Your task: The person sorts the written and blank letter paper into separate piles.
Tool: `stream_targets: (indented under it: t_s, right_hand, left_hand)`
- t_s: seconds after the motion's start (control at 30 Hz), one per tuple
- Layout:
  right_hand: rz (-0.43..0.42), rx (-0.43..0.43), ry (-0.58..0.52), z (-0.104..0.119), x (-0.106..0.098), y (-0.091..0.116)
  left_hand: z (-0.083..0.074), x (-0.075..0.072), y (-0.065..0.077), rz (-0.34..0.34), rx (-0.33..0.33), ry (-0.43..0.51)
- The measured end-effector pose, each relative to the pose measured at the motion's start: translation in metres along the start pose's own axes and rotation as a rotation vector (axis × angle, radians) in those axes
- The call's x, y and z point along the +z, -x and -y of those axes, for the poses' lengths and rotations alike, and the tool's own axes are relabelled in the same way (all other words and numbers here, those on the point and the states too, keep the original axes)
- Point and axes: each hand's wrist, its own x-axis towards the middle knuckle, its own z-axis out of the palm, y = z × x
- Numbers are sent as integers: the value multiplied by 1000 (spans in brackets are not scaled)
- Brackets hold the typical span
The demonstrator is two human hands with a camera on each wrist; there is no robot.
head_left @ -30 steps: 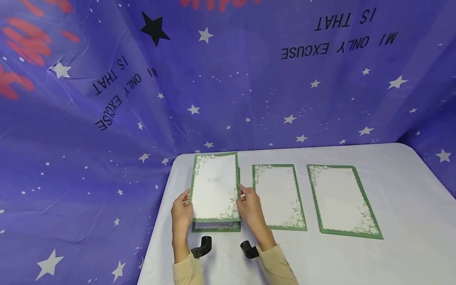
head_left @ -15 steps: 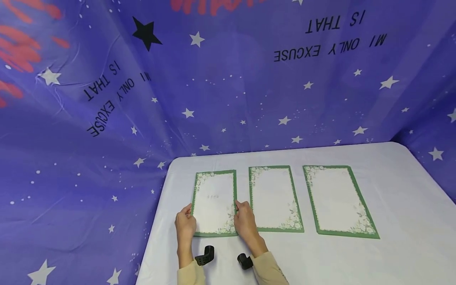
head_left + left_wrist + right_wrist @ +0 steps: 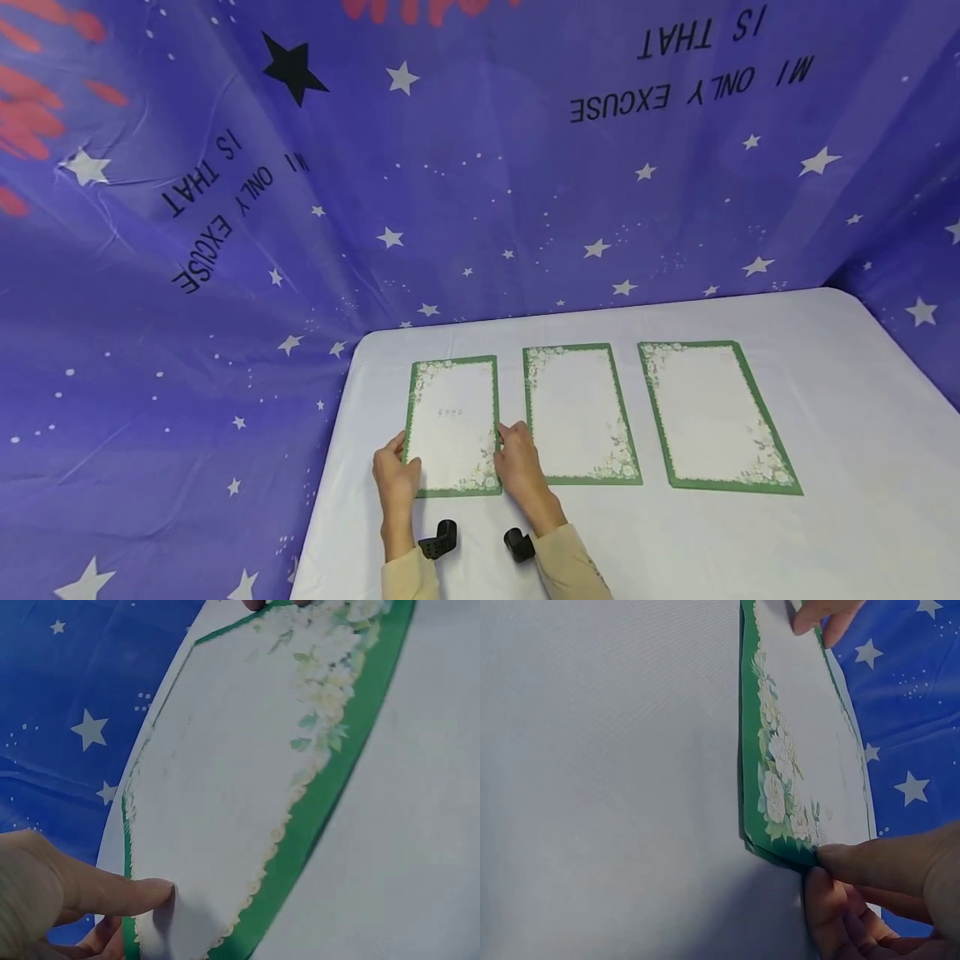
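Note:
A sheet of paper (image 3: pixel 453 437) with a green floral border and faint marks near its middle lies at the left of the table. My left hand (image 3: pixel 396 483) is at its left edge. In the left wrist view, the left thumb (image 3: pixel 154 895) presses on the paper's face, with fingers partly hidden beside the edge. My right hand (image 3: pixel 522 471) pinches the opposite edge near the lower right. Layered green edges (image 3: pixel 769 855) show beneath the top sheet in the right wrist view, close to the right thumb (image 3: pixel 844 859).
Two matching bordered papers lie to the right, a middle one (image 3: pixel 577 417) and a far right one (image 3: pixel 720 417). Black wrist-worn devices (image 3: pixel 442 540) show at both sleeves. A blue-purple star-printed cloth (image 3: pixel 480 167) stands behind the white table (image 3: pixel 847 433).
The top sheet, earlier raised and offset above another, has come down toward me and now lines up over it. Both hands moved down with it; the left thumb lies further onto the paper.

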Motion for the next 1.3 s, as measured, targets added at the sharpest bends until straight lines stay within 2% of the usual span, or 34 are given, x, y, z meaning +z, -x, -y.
stream_targets:
  t_s: [0.3, 0.5, 0.73, 0.93, 1.03, 1.1, 1.17, 1.3]
  right_hand:
    - [-46, -23, 4, -5, 1, 0]
    - [-19, -1, -83, -11, -6, 0]
    - [-1, 23, -147, -20, -22, -3]
    - [-91, 45, -205, -23, -53, -5]
    - [-150, 88, -203, -30, -73, -2]
    - [-184, 125, -187, -35, -87, 0]
    - [-223, 154, -159, -40, -100, 3]
    - [-307, 215, -107, -51, -119, 10]
  left_hand:
    - [-4, 10, 6, -44, 21, -83]
    - [-7, 10, 12, -53, -20, -161]
    - [-7, 16, 18, -81, 0, -173]
    - [-10, 25, 16, -175, 18, -226]
    - [-16, 30, 18, -210, 34, -187]
    - [-23, 35, 19, -203, 46, -133]
    - [-31, 41, 21, -175, 64, -72]
    - [-49, 60, 29, -55, 97, 43]
